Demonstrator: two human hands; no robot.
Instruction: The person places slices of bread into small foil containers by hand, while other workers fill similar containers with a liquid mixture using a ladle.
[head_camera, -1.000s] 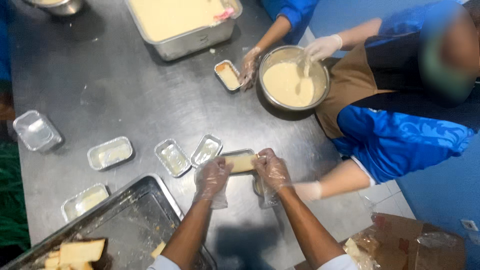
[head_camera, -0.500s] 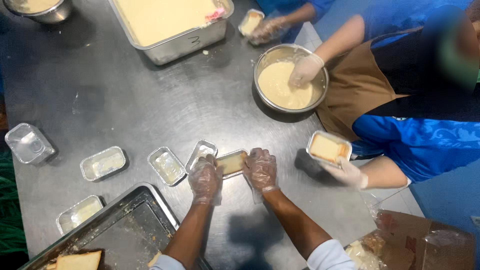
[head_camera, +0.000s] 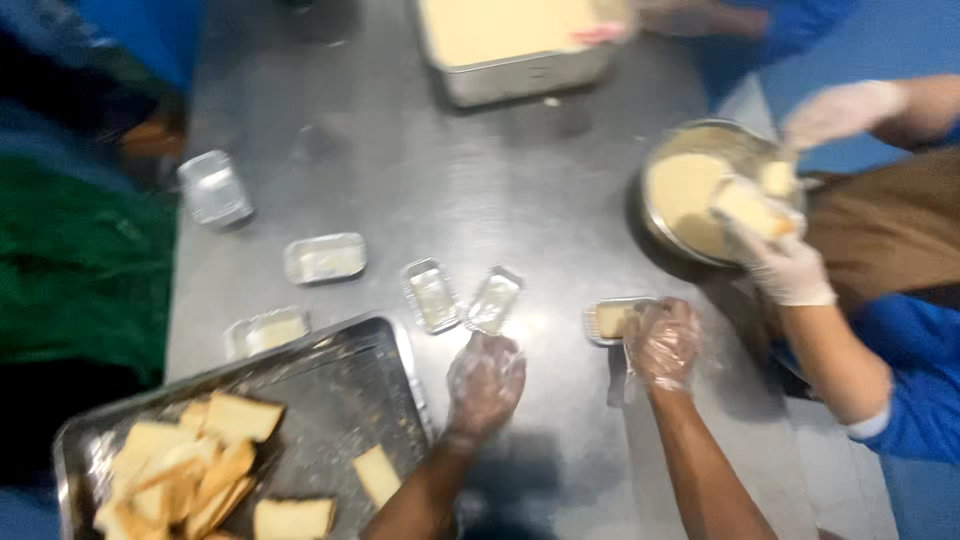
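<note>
Scanning from the left, I see the large steel baking tray (head_camera: 330, 400) holding pale bread slices (head_camera: 200, 460), now fuller in view than a moment ago. My left hand (head_camera: 485, 380) has come off the small foil pan with a bread slice (head_camera: 612, 320) and hangs loosely open, holding nothing. My right hand (head_camera: 662, 345) touches that pan on the steel table (head_camera: 480, 180), its grip blurred beyond telling.

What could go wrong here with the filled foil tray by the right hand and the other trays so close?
The right hand touches the small foil tray near a co-worker's gloved hand working at the batter bowl; the two could bump and spill it. The left hand hovers just below a tilted foil tray, which a careless reach might tip. Loose plastic gloves may slip on thin foil.
</note>
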